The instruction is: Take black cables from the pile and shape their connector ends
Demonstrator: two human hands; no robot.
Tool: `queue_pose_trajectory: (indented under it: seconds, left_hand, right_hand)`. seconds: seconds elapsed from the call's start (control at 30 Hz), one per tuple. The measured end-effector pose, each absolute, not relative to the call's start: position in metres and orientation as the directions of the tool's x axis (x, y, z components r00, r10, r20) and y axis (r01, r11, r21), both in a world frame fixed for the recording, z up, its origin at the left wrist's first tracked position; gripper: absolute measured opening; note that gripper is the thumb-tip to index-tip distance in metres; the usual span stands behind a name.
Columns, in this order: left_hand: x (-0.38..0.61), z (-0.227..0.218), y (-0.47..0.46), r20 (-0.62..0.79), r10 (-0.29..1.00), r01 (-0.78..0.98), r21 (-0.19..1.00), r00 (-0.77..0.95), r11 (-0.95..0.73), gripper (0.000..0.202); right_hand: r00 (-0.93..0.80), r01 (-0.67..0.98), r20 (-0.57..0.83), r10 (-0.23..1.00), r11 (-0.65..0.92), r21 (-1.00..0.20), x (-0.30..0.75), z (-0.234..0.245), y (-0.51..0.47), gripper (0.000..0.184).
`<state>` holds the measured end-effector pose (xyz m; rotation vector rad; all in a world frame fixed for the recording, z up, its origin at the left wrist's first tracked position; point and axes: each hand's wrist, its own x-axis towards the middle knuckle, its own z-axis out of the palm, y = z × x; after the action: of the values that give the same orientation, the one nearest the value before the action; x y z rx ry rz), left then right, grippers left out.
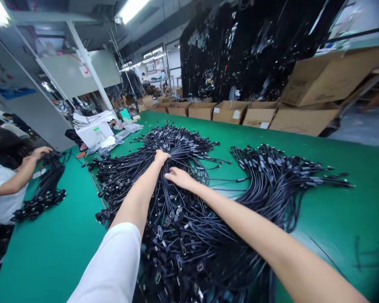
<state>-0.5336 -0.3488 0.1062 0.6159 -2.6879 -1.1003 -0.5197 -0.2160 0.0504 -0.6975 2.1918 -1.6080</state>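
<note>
Hundreds of black cables (173,235) lie heaped on the green work mat (50,256), right under you. Your left hand (162,157) looks closed around a bunch of them, while your right hand (180,177) lies open on the strands just beside it. Pulling hard could let the connectors snag each other, knotting the strands or dragging the whole heap across the mat.

Green workbench (50,252) — heaped black cable bundles (177,235)
</note>
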Motion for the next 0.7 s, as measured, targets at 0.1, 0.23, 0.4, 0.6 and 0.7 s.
queue_pose_trajectory:
  seconds: [0.1,0.23,0.4,0.6,0.7]
  left_hand:
    - [-0.545,0.101,-0.341,0.083,-0.483,-0.288,0.711,-0.872,0.642,0.066]
    - [-0.557,0.107,-0.302,0.228,-0.382,-0.084,0.756,-0.895,0.649,0.055]
    - [-0.566,0.129,-0.204,0.491,0.099,0.433,0.633,-0.865,0.641,0.063]
    - [-0.552,0.102,-0.165,0.284,0.395,0.480,0.636,-0.874,0.605,0.076]
    - [-0.522,0.087,-0.199,-0.138,0.410,0.298,0.489,-0.902,0.820,0.061]
  right_hand:
    - [-0.814,-0.104,0.008,-0.581,0.131,-0.986,-0.526,0.042,-0.209,0.033]
    - [-0.849,0.071,-0.062,-0.525,0.003,-0.997,-0.569,0.058,-0.167,0.043]
    - [-0.886,0.157,0.097,-0.454,-0.489,-0.858,-0.615,0.106,-0.114,0.038]
    - [-0.978,0.181,-0.096,-0.186,-0.517,-0.836,-0.637,0.104,-0.038,0.012]
    - [-0.969,0.240,-0.175,-0.174,-0.492,-0.837,-0.634,0.081,-0.017,0.014]
